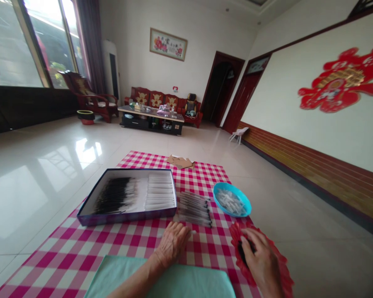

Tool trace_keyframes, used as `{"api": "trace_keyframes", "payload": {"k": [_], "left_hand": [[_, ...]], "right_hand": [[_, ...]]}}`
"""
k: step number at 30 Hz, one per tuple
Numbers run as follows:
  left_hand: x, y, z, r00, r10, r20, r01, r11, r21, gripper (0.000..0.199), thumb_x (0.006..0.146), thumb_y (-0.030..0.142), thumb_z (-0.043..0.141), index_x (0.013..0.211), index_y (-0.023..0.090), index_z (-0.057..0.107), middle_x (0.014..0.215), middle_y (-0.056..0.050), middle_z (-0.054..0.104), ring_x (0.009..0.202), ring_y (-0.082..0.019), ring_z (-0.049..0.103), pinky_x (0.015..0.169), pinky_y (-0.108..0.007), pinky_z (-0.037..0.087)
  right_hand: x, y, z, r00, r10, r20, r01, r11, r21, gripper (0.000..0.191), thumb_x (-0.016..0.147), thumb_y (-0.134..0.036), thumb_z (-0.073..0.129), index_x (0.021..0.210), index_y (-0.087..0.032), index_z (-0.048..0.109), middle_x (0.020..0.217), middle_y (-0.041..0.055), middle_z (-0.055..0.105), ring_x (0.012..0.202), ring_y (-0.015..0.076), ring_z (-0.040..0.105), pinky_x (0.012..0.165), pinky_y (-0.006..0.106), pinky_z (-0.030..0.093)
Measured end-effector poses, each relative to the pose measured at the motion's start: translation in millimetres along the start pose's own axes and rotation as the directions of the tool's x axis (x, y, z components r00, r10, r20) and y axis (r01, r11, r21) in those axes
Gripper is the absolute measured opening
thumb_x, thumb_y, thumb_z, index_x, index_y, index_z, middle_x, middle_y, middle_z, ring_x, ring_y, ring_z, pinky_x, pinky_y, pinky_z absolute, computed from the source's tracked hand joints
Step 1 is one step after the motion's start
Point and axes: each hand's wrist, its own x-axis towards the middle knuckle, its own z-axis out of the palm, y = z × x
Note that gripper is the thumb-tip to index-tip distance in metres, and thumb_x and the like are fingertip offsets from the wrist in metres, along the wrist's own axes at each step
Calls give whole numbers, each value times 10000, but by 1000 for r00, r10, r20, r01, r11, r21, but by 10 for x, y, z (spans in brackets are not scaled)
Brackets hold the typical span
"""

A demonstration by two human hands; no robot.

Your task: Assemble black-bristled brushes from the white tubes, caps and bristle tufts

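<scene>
My left hand (173,241) is closed around a thin, pale translucent tube, whose end sticks out past the fingers on the right; the rest is hidden. Over a red scalloped bowl (281,258), my right hand (261,258) reaches in with thumb and fingers curled towards each other among small black parts (243,253). Whether a part is pinched there is hard to see. Beyond my left hand lies a row of clear pen-like tubes (193,209) with dark ends. A blue bowl (216,191) holds short translucent pieces (230,201).
A shallow box (127,216) at left holds black thin sticks (115,194) and white tubes (160,191). A mint cloth (202,283) lies at the checked table's (59,252) near edge. Cardboard scraps (182,162) lie at its far end. Further off stand a coffee table (136,122) and sofa (136,93).
</scene>
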Motion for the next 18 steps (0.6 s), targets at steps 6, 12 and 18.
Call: {"api": "trace_keyframes", "payload": {"k": [6,12,18], "left_hand": [[-12,-17,16,999,33,24,-32,999,-31,242,951,220,317,882,201,548,720,-17,534,707,-164,503,685,-293,367],[-12,-18,1,997,59,51,-56,996,-65,250,951,196,296,890,193,538,722,-23,534,697,-166,502,662,-286,377],[-22,-5,-5,998,51,45,-48,996,-69,212,948,215,331,891,198,535,727,-20,552,695,-167,513,665,-285,387]], "right_hand": [[-145,-785,524,961,-88,261,-18,925,379,271,839,-352,508,959,-202,699,899,92,711,779,210,680,655,271,553],[-305,-881,803,975,-14,220,-90,885,457,230,794,-375,575,809,-208,734,787,70,736,711,216,689,652,280,549],[-262,-841,667,936,163,311,-307,808,503,252,748,-421,627,776,-184,709,721,57,726,663,219,676,597,264,537]]}}
